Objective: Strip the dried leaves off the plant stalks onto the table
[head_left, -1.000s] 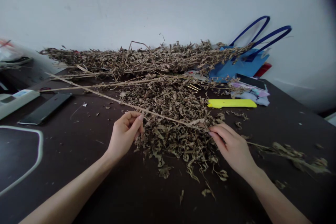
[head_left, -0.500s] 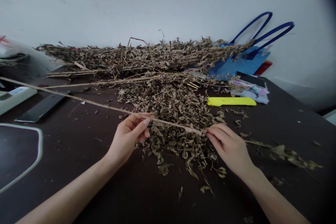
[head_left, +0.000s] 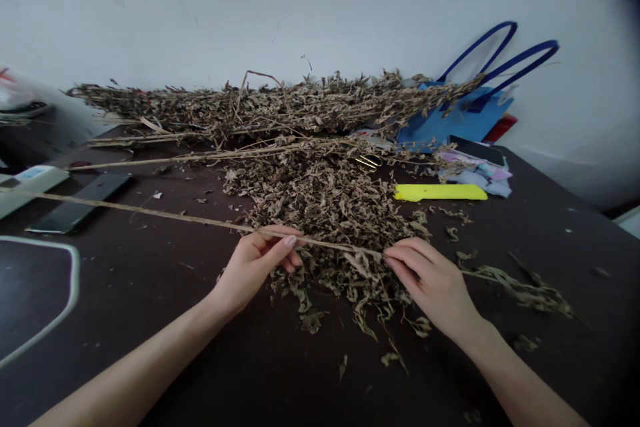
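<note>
A long, thin dried plant stem (head_left: 175, 217) crosses in front of me, sloping slightly down to the right. My left hand (head_left: 257, 260) pinches it between thumb and fingers. Farther along, my right hand (head_left: 433, 280) closes its fingertips on the same stem, near a few withered leaves. Past the right hand, the leafy tip (head_left: 530, 290) sticks out to the right. Beneath the stem and between both hands spreads a heap of crumpled dry leaves (head_left: 320, 200).
Dried stalks (head_left: 280, 107) lie bundled along the wall. Behind the heap are scissors (head_left: 369, 161). On the right are a yellow-green knife handle or sheath (head_left: 440, 193), a blue bag (head_left: 457, 121) and a cloth (head_left: 487, 177). A dark phone-like slab (head_left: 83, 203) and a white cable (head_left: 75, 273) lie left.
The stem's left end has dropped lower, and its leafy tip has shifted left. My left hand has slid slightly right and down, my right hand slightly left, so they are closer together.
</note>
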Demonstrator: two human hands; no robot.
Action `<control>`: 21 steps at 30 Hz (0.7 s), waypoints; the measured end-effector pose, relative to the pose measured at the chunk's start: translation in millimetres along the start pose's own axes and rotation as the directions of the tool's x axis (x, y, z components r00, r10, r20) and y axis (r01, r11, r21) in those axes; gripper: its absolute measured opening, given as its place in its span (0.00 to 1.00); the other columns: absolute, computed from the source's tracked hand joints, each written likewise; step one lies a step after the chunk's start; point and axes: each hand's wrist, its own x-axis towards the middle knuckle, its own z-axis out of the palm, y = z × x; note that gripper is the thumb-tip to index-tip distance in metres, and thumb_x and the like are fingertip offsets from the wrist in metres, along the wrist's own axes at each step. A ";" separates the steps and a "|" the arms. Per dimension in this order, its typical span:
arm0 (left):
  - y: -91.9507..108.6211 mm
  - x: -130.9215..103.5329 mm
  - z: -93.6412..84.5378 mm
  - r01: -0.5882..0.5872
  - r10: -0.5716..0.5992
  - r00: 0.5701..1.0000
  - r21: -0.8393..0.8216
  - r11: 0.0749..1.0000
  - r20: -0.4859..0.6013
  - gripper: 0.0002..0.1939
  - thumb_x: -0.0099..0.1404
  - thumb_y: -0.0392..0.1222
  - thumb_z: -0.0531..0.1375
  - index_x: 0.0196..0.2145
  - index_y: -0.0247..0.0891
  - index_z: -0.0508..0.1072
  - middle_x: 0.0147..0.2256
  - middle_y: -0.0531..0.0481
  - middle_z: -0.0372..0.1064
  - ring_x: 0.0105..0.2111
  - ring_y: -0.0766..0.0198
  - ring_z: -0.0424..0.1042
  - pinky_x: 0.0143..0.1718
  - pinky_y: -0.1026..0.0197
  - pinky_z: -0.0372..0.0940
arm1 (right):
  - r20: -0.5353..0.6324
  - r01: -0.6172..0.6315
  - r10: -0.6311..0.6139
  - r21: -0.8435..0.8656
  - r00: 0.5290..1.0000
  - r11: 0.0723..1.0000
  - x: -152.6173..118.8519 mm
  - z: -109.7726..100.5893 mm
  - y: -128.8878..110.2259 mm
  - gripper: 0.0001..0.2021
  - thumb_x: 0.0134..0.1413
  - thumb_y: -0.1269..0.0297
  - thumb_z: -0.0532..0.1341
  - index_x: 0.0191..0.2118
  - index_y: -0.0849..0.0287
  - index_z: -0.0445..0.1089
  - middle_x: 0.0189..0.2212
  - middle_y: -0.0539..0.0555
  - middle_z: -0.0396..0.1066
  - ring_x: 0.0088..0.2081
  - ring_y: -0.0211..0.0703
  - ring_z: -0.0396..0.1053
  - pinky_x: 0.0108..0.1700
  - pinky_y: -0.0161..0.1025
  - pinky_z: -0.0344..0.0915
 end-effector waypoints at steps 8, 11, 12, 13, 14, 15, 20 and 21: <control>-0.7 0.6 -4.9 -0.062 0.057 0.998 0.208 0.976 0.031 0.11 0.63 0.41 0.55 0.30 0.31 0.72 0.22 0.50 0.69 0.21 0.70 0.68 0.24 0.68 0.65 | -0.030 0.043 -0.043 -0.013 0.999 0.999 -1.3 1.4 -2.1 0.06 0.58 0.71 0.55 0.39 0.58 0.67 0.36 0.54 0.67 0.39 0.40 0.66 0.42 0.38 0.63; -0.4 0.4 -7.2 -0.069 0.058 0.997 0.260 0.963 0.047 0.12 0.64 0.42 0.54 0.29 0.31 0.71 0.22 0.50 0.68 0.20 0.70 0.68 0.23 0.67 0.65 | -0.031 0.044 -0.044 -0.009 0.999 0.999 -1.6 1.3 -3.4 0.05 0.57 0.71 0.55 0.38 0.58 0.67 0.36 0.54 0.67 0.39 0.40 0.65 0.42 0.38 0.63; -0.3 0.4 -7.5 -0.065 0.052 0.997 0.276 0.959 0.053 0.12 0.64 0.43 0.54 0.29 0.31 0.71 0.22 0.50 0.68 0.20 0.70 0.68 0.23 0.67 0.65 | -0.029 0.043 -0.043 -0.008 0.999 0.999 -1.5 1.4 -3.6 0.05 0.57 0.71 0.55 0.38 0.58 0.67 0.36 0.54 0.67 0.39 0.40 0.65 0.42 0.38 0.63; -0.3 0.3 -7.5 -0.058 0.044 0.998 0.292 0.955 0.054 0.13 0.64 0.43 0.54 0.29 0.32 0.70 0.21 0.50 0.68 0.20 0.70 0.68 0.22 0.67 0.65 | -0.029 0.040 -0.040 -0.006 0.999 0.999 -1.3 1.4 -3.5 0.05 0.57 0.71 0.55 0.38 0.58 0.67 0.36 0.54 0.67 0.39 0.40 0.65 0.42 0.38 0.63; -0.3 0.4 -7.4 -0.049 0.035 0.998 0.307 0.950 0.050 0.13 0.64 0.43 0.54 0.28 0.32 0.70 0.21 0.50 0.68 0.19 0.69 0.68 0.22 0.67 0.65 | -0.032 0.037 -0.037 -0.005 0.999 0.999 -0.9 1.5 -3.1 0.05 0.57 0.71 0.55 0.38 0.58 0.67 0.36 0.54 0.67 0.39 0.40 0.66 0.42 0.38 0.63; -0.5 0.5 -7.2 -0.041 0.027 0.999 0.321 0.946 0.046 0.12 0.64 0.43 0.54 0.28 0.32 0.70 0.21 0.51 0.68 0.19 0.69 0.68 0.21 0.67 0.64 | -0.034 0.032 -0.032 -0.003 0.999 0.999 -0.5 1.7 -2.6 0.05 0.57 0.71 0.55 0.38 0.58 0.67 0.36 0.54 0.67 0.39 0.40 0.66 0.42 0.38 0.63; -3.3 1.4 -7.4 -0.043 0.028 0.998 0.353 0.935 0.049 0.12 0.63 0.43 0.54 0.30 0.32 0.70 0.22 0.50 0.69 0.19 0.70 0.67 0.21 0.67 0.64 | -0.032 0.014 -0.014 0.005 0.999 1.000 1.2 1.8 -0.1 0.05 0.57 0.70 0.55 0.37 0.59 0.67 0.36 0.54 0.67 0.39 0.39 0.66 0.43 0.38 0.63; -3.8 1.6 -7.7 -0.039 0.026 0.999 0.351 0.936 0.043 0.12 0.63 0.43 0.55 0.30 0.32 0.71 0.22 0.50 0.69 0.19 0.70 0.67 0.21 0.67 0.64 | -0.034 0.013 -0.013 0.004 0.999 1.000 1.2 1.6 0.0 0.05 0.57 0.70 0.55 0.37 0.59 0.67 0.36 0.54 0.67 0.39 0.39 0.66 0.43 0.38 0.63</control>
